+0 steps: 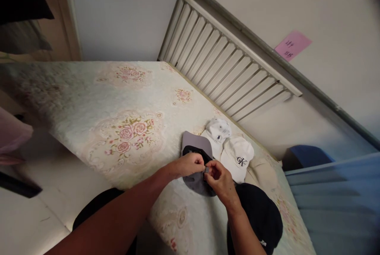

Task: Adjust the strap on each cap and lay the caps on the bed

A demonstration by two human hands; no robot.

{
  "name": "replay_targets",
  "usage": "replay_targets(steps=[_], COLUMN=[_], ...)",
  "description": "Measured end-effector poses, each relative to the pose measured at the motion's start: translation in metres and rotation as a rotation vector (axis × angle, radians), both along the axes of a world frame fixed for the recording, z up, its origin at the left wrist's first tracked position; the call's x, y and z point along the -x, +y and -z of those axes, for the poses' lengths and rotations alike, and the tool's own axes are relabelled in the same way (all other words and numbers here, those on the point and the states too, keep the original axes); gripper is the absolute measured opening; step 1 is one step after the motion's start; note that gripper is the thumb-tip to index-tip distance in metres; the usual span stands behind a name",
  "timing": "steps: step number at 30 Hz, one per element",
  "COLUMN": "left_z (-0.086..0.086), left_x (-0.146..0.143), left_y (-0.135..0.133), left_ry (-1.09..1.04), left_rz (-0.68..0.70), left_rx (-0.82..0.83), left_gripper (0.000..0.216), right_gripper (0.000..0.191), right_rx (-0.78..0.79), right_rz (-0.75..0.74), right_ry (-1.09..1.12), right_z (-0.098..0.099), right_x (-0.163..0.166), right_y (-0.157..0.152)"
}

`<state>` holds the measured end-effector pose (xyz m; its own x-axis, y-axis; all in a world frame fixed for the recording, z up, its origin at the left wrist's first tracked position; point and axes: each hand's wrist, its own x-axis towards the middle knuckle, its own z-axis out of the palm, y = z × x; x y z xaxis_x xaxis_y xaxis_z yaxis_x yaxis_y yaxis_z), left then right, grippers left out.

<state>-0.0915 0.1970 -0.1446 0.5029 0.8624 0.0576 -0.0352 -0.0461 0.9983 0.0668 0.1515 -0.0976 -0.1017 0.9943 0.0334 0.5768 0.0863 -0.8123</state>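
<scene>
A grey baseball cap (197,141) lies upside down on the floral bed, its brim pointing away from me and its dark inside showing. My left hand (191,164) is closed, pinching the cap's back strap. From the other side my right hand (219,177) pinches the same strap, its thumb and forefinger close to the left fingertips. A small grey piece of the strap shows between the two hands. Beside the cap lie a white cap (218,130) with a small dark emblem and another white cap (237,156) with black letters. A black cap (258,211) is by my right forearm.
A beige cap (263,172) lies behind the black one. The floral bed cover (130,96) spreads ahead and left. A white slatted rail (225,57) stands along the wall, which bears a pink note (293,45). A blue curtain (335,195) hangs at the right.
</scene>
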Motion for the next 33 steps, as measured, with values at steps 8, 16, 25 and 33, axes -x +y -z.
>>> replay_targets(steps=[8,16,25,33], left_z=[-0.005,0.001,-0.003,-0.007], left_x=[0.005,0.004,0.008,0.011], left_y=[0.000,0.001,0.000,0.002], left_ry=[0.059,0.013,-0.134,-0.211], left_rz=[0.025,0.018,0.144,0.282], left_rx=[0.005,0.040,0.165,0.165], left_gripper=[0.005,0.010,0.016,0.025], right_gripper=[0.020,0.020,0.014,0.009], right_rx=[-0.025,-0.074,0.091,0.209], right_rz=[-0.041,-0.110,-0.089,-0.075], right_ry=[-0.107,-0.218,-0.131,-0.127], right_z=[0.001,-0.007,-0.006,-0.013], right_x=[-0.001,0.002,-0.007,-0.013], right_y=[-0.002,-0.003,0.000,0.003])
